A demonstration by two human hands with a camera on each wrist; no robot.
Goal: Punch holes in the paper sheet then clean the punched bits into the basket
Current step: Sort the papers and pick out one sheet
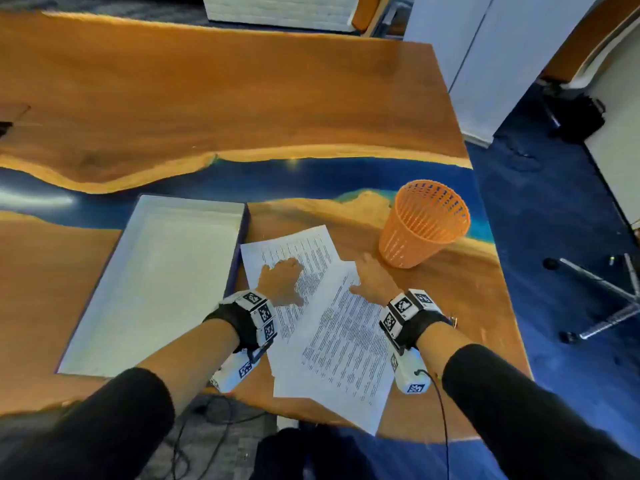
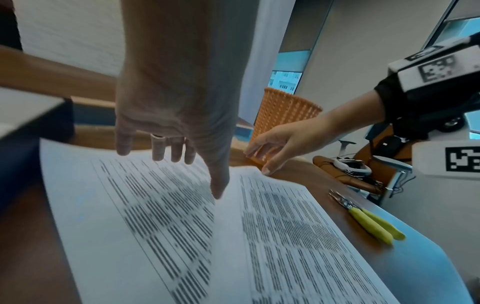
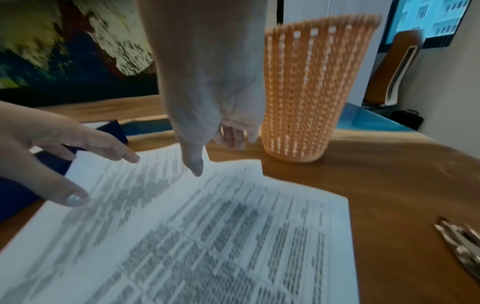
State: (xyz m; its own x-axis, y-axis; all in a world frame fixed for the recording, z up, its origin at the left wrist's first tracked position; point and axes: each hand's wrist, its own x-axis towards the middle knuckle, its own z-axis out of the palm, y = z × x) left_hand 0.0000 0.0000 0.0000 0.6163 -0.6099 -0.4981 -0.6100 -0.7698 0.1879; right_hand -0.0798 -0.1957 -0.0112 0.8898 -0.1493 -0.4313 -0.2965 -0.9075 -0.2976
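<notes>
Two printed paper sheets lie overlapped on the wooden table, a left sheet (image 1: 308, 249) and a right sheet (image 1: 346, 348) partly on top of it. My left hand (image 1: 282, 277) is spread over the left sheet with straight fingers, thumb tip (image 2: 219, 189) down on the paper. My right hand (image 1: 369, 275) reaches over the right sheet's far corner, fingers relaxed, thumb (image 3: 194, 164) at the paper's edge. Just beyond it stands the orange mesh basket (image 1: 420, 225), upright. A yellow-handled hole punch (image 2: 371, 220) lies on the table right of the sheets, held by neither hand.
A shallow white tray with dark sides (image 1: 156, 285) lies to the left of the sheets. The table's right edge (image 1: 512, 306) runs close to the basket and punch. The near sheet hangs slightly over the front edge. An office chair base (image 1: 602, 292) stands on the blue floor.
</notes>
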